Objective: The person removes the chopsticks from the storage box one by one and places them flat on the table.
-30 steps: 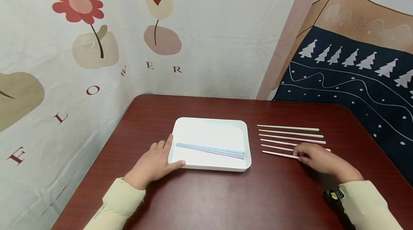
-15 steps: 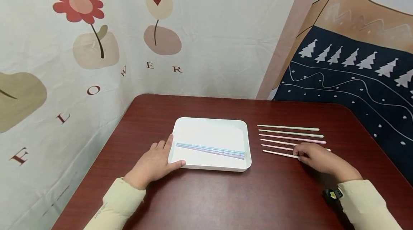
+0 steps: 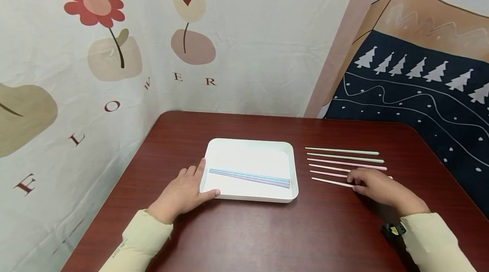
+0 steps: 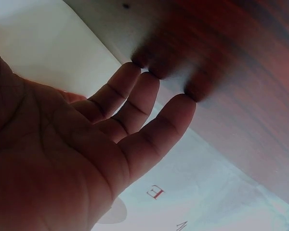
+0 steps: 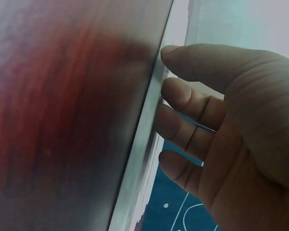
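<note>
My left hand (image 3: 183, 191) rests at the near left corner of a white tray (image 3: 244, 153), index finger along the left side and thumb at the front rim. In the left wrist view its other fingers (image 4: 164, 130) reach down to the table. Blue and purple chopsticks (image 3: 250, 177) lie together inside the tray. On the right, my right hand (image 3: 372, 183) pinches the nearest pale pink chopstick (image 3: 330, 182) near its thick end. The right wrist view has the thumb (image 5: 197, 60) and curled fingers right at the pale stick (image 5: 143, 130). The hand covers the ends of neighbouring sticks.
Beyond the right hand, several pink and green chopsticks (image 3: 341, 151) lie spaced out in rows beside the tray. All stand on a dark red table (image 3: 244, 234). Printed cloths (image 3: 259, 43) hang behind and beside it.
</note>
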A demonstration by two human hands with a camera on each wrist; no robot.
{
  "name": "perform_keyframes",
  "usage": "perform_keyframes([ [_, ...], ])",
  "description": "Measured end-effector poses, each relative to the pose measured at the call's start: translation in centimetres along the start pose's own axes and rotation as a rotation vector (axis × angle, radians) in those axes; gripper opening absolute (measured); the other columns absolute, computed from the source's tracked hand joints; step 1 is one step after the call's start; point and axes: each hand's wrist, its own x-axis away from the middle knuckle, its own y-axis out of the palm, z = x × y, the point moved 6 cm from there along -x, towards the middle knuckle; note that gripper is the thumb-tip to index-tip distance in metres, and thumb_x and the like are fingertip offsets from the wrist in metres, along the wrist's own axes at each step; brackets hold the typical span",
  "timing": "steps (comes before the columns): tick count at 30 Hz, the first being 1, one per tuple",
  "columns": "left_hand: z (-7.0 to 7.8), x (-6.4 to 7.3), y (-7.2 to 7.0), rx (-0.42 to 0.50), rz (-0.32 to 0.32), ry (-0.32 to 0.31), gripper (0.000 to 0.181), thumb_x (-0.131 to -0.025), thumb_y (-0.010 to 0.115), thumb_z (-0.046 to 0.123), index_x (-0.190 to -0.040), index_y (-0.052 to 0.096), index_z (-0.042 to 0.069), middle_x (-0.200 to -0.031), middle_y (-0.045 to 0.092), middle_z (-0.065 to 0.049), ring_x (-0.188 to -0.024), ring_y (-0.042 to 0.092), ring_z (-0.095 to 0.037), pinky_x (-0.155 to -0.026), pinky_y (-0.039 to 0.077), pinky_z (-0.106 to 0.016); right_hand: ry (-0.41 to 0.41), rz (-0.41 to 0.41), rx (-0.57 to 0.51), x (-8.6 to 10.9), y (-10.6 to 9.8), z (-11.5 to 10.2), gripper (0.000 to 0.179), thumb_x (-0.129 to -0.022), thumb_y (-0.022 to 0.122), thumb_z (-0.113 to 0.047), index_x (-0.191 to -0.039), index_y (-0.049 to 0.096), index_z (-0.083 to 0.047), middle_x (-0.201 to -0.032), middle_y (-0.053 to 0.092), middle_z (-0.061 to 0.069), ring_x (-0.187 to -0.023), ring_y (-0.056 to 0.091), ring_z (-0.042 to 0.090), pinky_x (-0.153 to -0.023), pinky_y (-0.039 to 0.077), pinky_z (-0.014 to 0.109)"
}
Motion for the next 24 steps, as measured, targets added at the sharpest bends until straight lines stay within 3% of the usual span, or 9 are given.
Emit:
perform_keyframes([
  [9, -0.1, 0.0, 0.0, 0.0, -0.006, -0.003, 0.112, -0.086, 0.05, 0.077, -0.155, 0.02, -0.006, -0.136, 0.048, -0.026, -0.124, 0.044, -0.044, -0.097, 0.043, -0.052, -0.014, 0.033, -0.044, -1.0, -1.1, -0.9, 0.014, -0.09, 0.071, -0.007, -0.098, 0.068, -0.017, -0.082, 0.057, -0.013, -0.075, 0.052, 0.005, -0.068, 0.048, 0.033],
  [16, -0.1, 0.0, 0.0, 0.003, -0.011, -0.006, 0.113, -0.086, 0.049, 0.078, -0.155, 0.019, -0.005, -0.136, 0.048, -0.025, -0.124, 0.044, -0.043, -0.097, 0.043, -0.052, -0.077, 0.085, -0.043, -2.7, -1.9, -2.7, 0.014, -0.089, 0.075, -0.015, -0.101, 0.068, -0.016, -0.084, 0.056, -0.014, -0.075, 0.051, 0.005, -0.066, 0.046, 0.031],
  [24, 0.0, 0.0, 0.1, 0.003, -0.014, -0.008, 0.114, -0.085, 0.048, 0.079, -0.156, 0.019, -0.005, -0.136, 0.048, -0.025, -0.124, 0.044, -0.042, -0.096, 0.043, -0.052, -0.099, 0.091, -0.066, -4.6, -2.2, -4.7, 0.017, -0.088, 0.076, -0.012, -0.103, 0.068, -0.014, -0.086, 0.058, -0.011, -0.079, 0.054, 0.009, -0.07, 0.049, 0.034],
])
